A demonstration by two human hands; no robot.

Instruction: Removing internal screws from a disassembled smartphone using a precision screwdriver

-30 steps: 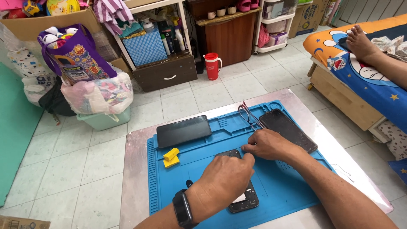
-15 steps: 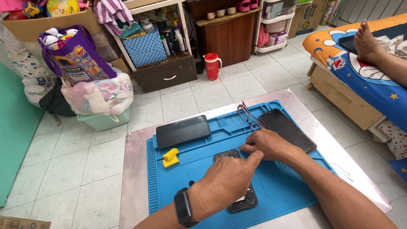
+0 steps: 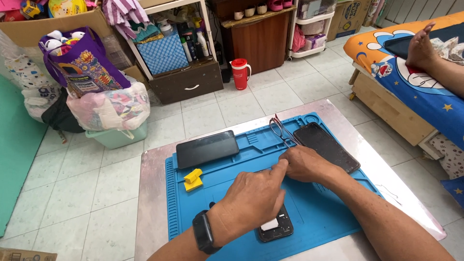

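1. Head view: we see our left hand (image 3: 251, 198) low in the middle of the frame, lying palm down on a small dark phone (image 3: 276, 227). Its fingers are bent, and one points up at the other hand.
2. Our right hand (image 3: 305, 163) sits just right of the middle. It is curled into a loose fist, and we cannot tell if it has hold of anything.
3. The small dark phone lies near the bottom edge of the frame, half hidden under the left hand, with a white patch on it.
4. Both hands are over a blue mat (image 3: 319, 212) on a shiny table (image 3: 150, 193).
5. Tweezers (image 3: 279, 130) lie just above the right hand, beside a black screen (image 3: 326, 146).
6. Another black phone (image 3: 207, 148) lies at the mat's upper left, with a yellow block (image 3: 193, 179) below it.
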